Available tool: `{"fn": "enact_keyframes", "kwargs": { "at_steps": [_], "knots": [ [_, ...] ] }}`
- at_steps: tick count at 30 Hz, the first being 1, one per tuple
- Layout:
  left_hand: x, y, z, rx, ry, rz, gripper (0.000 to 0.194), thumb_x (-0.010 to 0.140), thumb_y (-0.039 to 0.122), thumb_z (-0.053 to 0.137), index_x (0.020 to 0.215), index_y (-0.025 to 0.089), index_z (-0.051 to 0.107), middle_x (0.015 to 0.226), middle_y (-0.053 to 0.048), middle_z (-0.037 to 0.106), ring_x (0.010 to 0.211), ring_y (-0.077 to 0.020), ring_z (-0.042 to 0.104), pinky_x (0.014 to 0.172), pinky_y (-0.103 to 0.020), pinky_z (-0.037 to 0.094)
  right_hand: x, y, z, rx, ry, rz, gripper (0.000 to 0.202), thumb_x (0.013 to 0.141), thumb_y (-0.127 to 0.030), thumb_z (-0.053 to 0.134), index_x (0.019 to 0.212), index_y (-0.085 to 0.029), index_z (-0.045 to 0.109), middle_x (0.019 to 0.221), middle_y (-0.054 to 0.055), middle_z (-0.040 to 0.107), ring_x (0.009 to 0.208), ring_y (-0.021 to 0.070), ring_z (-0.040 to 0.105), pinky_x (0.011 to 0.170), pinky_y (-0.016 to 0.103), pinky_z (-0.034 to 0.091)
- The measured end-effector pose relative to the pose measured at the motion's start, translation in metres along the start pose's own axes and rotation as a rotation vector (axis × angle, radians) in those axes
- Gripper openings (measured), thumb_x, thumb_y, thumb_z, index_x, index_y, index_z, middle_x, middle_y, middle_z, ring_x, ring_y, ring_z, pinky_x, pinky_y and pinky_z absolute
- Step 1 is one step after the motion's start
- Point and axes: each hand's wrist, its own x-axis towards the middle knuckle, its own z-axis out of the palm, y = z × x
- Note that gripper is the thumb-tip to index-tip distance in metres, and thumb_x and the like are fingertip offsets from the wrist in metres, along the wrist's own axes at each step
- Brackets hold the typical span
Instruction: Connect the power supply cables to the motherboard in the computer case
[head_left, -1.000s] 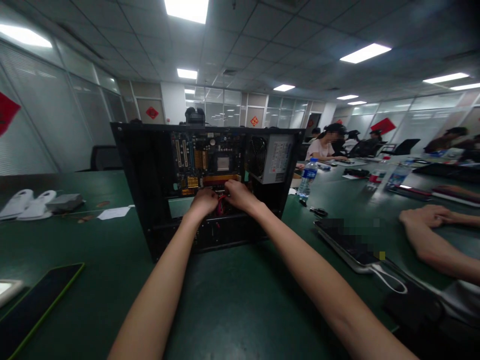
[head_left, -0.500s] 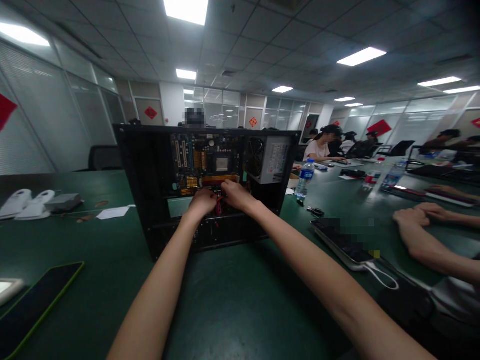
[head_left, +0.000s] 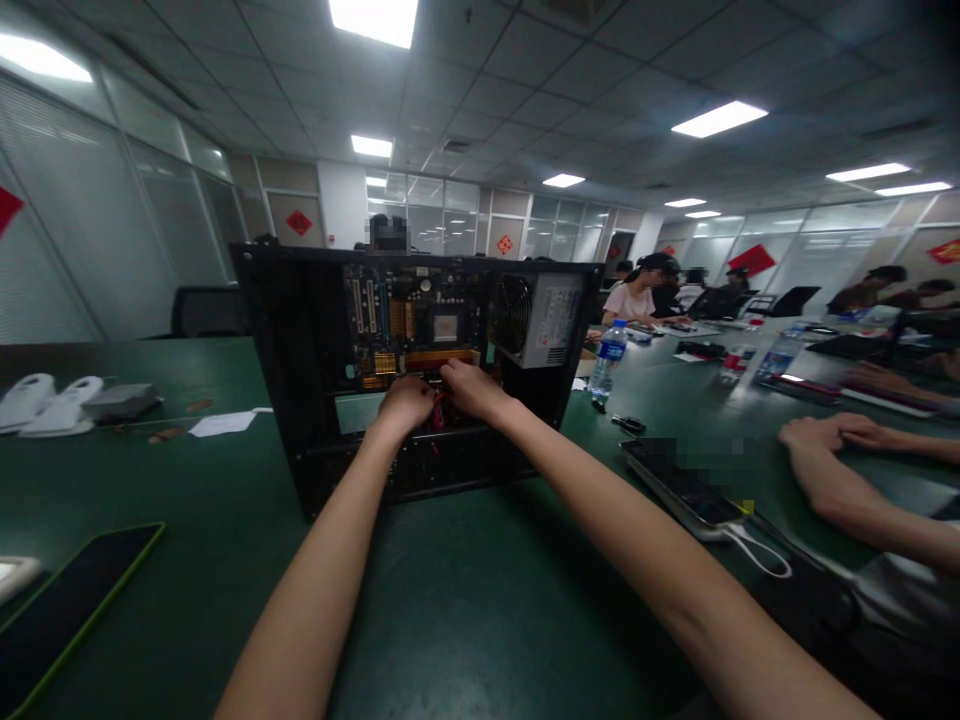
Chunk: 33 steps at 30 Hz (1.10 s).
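While the left hand and right hand reach in, one open computer case faces the wearer

Nearest: one green table, smooth, with a dull sheen. At left, one flat dark slab, straight-sided, edged in bright green. At right, one dark-faced device, one white cable looping from its near end. Farther right, another person's two hands rest together on the tabletop.

Straight ahead: the case, black, boxy, upright on the table. Long axis runs left to right; open side points at the wearer. Both hands are inside, low and central, close together. Left: fingers curled inward, tips hidden, beside some red wires too small to count; cannot tell whether it grips anything. Right: fingers bent, partly closed, tips by the lower edge of an orange strip; hold, if any, cannot be made out.

Behind the hands: one circuit board, flat, upright, with two pale narrow slots and one square silvery plate. Upper right corner: one power supply, grey metal box, labelled, one round fan on its left.

Beyond: one clear plastic bottle, blue-capped, upright. Farthest, above the case top, two red diamond shapes.
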Motion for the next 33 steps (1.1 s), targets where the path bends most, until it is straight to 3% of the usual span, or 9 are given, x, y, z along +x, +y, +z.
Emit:
{"fn": "enact_keyframes", "kwargs": {
  "at_steps": [7, 12, 19, 24, 28, 33],
  "knots": [
    [0.000, 0.000, 0.001, 0.029, 0.016, -0.003, 0.030, 0.092, 0.028, 0.052, 0.092, 0.021, 0.081, 0.102, -0.012, 0.079, 0.100, -0.0261, 0.072, 0.083, -0.030, 0.053, 0.008, 0.006, 0.004, 0.020, -0.025, -0.053, 0.026, 0.095, -0.019, 0.058, 0.119, -0.011, 0.058, 0.125, 0.016, 0.061, 0.113, 0.0259, 0.064, 0.090, 0.031, 0.049],
    [-0.001, 0.001, 0.001, 0.072, 0.060, -0.026, 0.032, 0.094, 0.032, 0.051, 0.102, 0.023, 0.080, 0.112, -0.012, 0.077, 0.107, -0.0272, 0.070, 0.091, -0.033, 0.053, 0.008, 0.008, 0.008, 0.037, 0.006, -0.051, 0.027, 0.094, -0.022, 0.060, 0.118, -0.012, 0.059, 0.125, 0.015, 0.062, 0.112, 0.0264, 0.065, 0.088, 0.031, 0.050],
    [-0.003, 0.014, -0.007, 0.157, 0.112, -0.061, 0.035, 0.096, 0.041, 0.053, 0.106, 0.019, 0.078, 0.111, -0.015, 0.076, 0.108, -0.0308, 0.070, 0.092, -0.038, 0.054, 0.003, 0.002, 0.001, 0.091, 0.002, 0.087, 0.026, 0.093, -0.023, 0.059, 0.117, -0.013, 0.061, 0.122, 0.017, 0.067, 0.112, 0.0285, 0.066, 0.087, 0.032, 0.052],
    [0.000, 0.028, -0.014, 0.258, 0.098, -0.093, 0.029, 0.094, 0.038, 0.059, 0.104, 0.017, 0.077, 0.106, -0.017, 0.076, 0.105, -0.0314, 0.071, 0.087, -0.038, 0.055, -0.005, 0.003, 0.000, 0.186, 0.013, 0.155, 0.026, 0.092, -0.020, 0.058, 0.117, -0.012, 0.061, 0.113, 0.017, 0.071, 0.106, 0.0278, 0.069, 0.083, 0.030, 0.052],
    [0.000, 0.028, -0.013, 0.275, 0.079, -0.118, 0.032, 0.096, 0.042, 0.056, 0.105, 0.018, 0.077, 0.109, -0.016, 0.075, 0.106, -0.0321, 0.071, 0.088, -0.039, 0.055, -0.005, 0.011, 0.005, 0.251, 0.068, 0.235, 0.024, 0.092, -0.012, 0.052, 0.112, -0.010, 0.065, 0.112, 0.016, 0.072, 0.105, 0.0250, 0.070, 0.087, 0.029, 0.051],
    [-0.003, 0.026, -0.009, 0.313, 0.079, -0.119, 0.035, 0.100, 0.040, 0.048, 0.109, 0.019, 0.075, 0.112, -0.016, 0.075, 0.107, -0.0310, 0.071, 0.089, -0.039, 0.055, -0.002, 0.014, 0.007, 0.235, 0.068, 0.274, 0.029, 0.098, -0.020, 0.047, 0.104, -0.011, 0.074, 0.106, 0.018, 0.074, 0.103, 0.0275, 0.071, 0.089, 0.032, 0.052]
  ]
}}
